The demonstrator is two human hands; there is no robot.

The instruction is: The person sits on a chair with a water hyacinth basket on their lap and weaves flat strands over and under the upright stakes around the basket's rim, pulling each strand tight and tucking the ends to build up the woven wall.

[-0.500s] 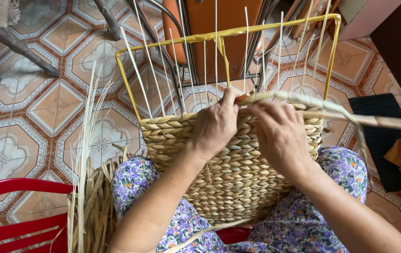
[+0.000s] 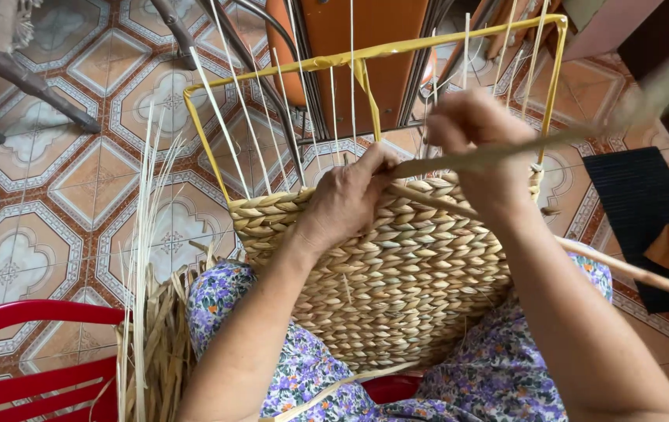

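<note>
While the basket [image 2: 397, 273] rests on the person's lap inside a yellow frame [image 2: 365, 55], the left hand [image 2: 346, 199] pinches its woven top edge and the right hand [image 2: 479, 148] grips a flat strand [image 2: 584, 137] stretched rightward.

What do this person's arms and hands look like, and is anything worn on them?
Both forearms are bare, with no sleeves reaching into view, and no gloves, watch or bracelet show. The left hand and right hand are bare too; no rings are visible from this side. The only clothing seen is a garment with a purple and green flower print over the lap.
</note>
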